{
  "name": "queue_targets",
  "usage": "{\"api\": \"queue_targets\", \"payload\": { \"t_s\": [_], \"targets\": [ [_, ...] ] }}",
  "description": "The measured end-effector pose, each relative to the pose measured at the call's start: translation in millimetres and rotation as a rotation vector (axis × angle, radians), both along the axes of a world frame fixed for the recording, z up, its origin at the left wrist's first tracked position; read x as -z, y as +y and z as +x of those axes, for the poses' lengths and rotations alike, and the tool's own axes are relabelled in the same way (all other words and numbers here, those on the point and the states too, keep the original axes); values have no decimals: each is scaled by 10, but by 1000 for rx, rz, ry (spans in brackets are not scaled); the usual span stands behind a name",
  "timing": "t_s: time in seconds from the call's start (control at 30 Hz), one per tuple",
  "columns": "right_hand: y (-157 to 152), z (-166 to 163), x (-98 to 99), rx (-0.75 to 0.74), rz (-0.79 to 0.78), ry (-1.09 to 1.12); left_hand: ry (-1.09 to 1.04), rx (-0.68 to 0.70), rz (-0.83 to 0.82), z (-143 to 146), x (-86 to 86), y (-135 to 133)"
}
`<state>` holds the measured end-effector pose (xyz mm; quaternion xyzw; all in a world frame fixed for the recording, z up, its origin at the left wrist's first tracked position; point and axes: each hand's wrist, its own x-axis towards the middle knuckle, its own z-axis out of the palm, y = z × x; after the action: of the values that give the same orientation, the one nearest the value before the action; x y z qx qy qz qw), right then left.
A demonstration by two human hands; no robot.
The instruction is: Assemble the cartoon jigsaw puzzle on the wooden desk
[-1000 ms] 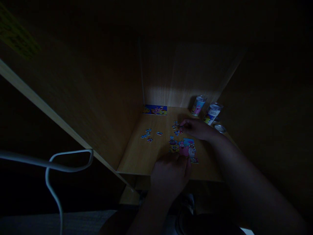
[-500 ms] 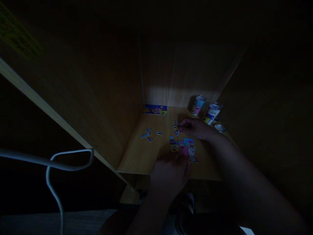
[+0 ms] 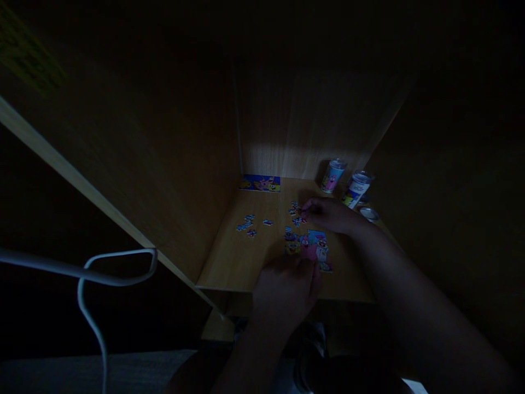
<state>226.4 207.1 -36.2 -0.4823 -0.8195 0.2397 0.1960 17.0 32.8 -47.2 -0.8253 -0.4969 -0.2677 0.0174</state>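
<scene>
Pink, yellow and blue are printed across the partly joined puzzle (image 3: 321, 251), which is laid flat near the front of the wooden shelf (image 3: 229, 268), its outline left jagged. Its near edge is partly covered by the left hand (image 3: 285, 284), whose fingers are curled; whether anything is gripped cannot be told, as the fingertips are hidden. Beyond the puzzle, the fingers of the right hand (image 3: 328, 213) are drawn together at a small cluster of knobbed loose pieces (image 3: 296, 221); whether one is pinched cannot be made out in the dimness. More scattered pieces (image 3: 247, 222) are spread to the left. A glossy picture strip (image 3: 260, 183) is placed by the grained back panel (image 3: 270, 156). Two clear-topped cylindrical canisters (image 3: 332, 176) are stood at the right, with a round, shiny lid (image 3: 369, 214) set nearby.
</scene>
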Motion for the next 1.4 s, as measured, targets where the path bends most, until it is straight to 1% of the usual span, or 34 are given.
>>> {"api": "queue_targets", "payload": {
  "t_s": [0.27,0.5,0.63,0.9,1.07,1.4],
  "targets": [
    [-12,-3,-1,-21,4,32,3,0,10,3,-1,-2],
    [-20,-6,-17,-11,27,-17,0,-4,-9,11,-6,-2],
    [-14,5,-1,-8,21,-16,-5,6,-10,12,-15,-6],
    [-14,13,-12,8,16,-78,-1,0,-25,18,-18,-3],
    [-34,-10,-12,36,18,-61,-4,3,-13,20,-2,-1],
    [36,34,34,35,6,80,10,-10,-30,9,-23,-15]
  ]
}}
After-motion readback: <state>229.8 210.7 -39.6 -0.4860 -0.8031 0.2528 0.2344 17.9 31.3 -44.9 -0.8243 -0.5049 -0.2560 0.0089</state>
